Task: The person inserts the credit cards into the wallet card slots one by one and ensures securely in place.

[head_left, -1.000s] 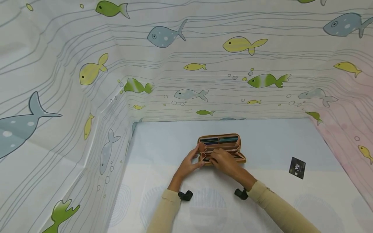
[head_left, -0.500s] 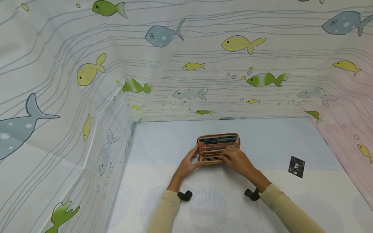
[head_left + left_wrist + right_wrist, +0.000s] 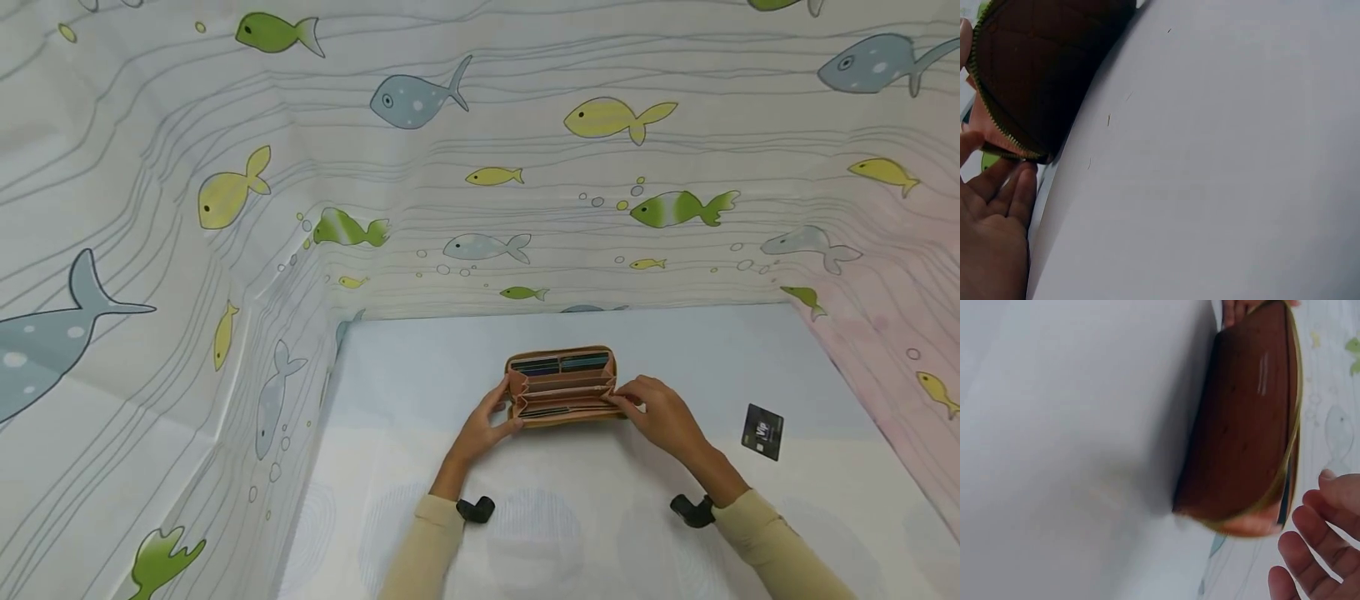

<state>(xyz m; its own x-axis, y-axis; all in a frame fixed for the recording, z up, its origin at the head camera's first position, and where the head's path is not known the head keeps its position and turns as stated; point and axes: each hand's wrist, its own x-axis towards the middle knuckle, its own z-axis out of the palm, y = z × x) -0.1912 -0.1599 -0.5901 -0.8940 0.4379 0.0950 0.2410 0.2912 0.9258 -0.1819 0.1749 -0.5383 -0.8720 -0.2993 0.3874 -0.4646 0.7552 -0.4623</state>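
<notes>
A brown zip-around wallet [image 3: 561,386] stands unzipped, its mouth facing up. Cards [image 3: 585,362] fill the slots along its far inner side, and dark card edges [image 3: 546,412] show in the near pocket. My left hand [image 3: 478,427] grips the left end, thumb on the near side and fingers round the end; in the left wrist view, fingers lie beside the brass zip [image 3: 997,119]. At the wallet's right end is my right hand [image 3: 663,417]. Its fingers are spread and loosely bent in the right wrist view, with nothing between them, beside the wallet's opening.
A black card marked "Vip" [image 3: 762,432] lies flat on the pale table cover [image 3: 570,533], right of the right hand. Fish-printed sheets [image 3: 480,208] rise at the back and both sides. Each wrist wears a small black camera [image 3: 476,509].
My right hand has come out of the wallet's near pocket and moved right to its right end. The left hand keeps its grip. The Vip card lies where it was.
</notes>
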